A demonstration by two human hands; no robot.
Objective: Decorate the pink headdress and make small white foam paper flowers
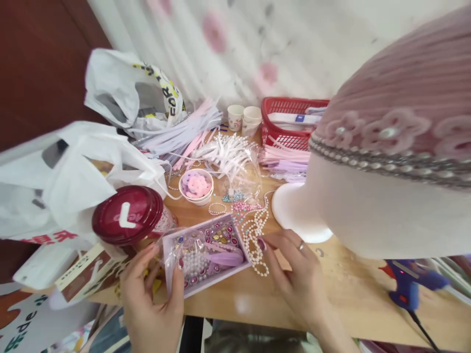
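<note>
My left hand [152, 294] grips the left end of a small lilac box [217, 287], its thumb over the wall and the fingers outside. Purple and gold gems, a clear bag of pearl beads [195, 262] and a lilac hair clip [226, 258] lie in the box. To the right of the box, the thumb and index finger of my right hand [300, 274] come together at a string of pearl beads [259, 223], which lies loosely on the table. What the fingertips pinch is partly hidden.
A white mannequin head [368, 211] in a pink, pearl-trimmed covering stands at right, near a blue glue gun [408, 284]. A cup of flower pieces [196, 186], a red-lidded cup [128, 213], plastic bags [73, 171], pipe cleaners [176, 132] and a red basket [287, 105] crowd the wooden table.
</note>
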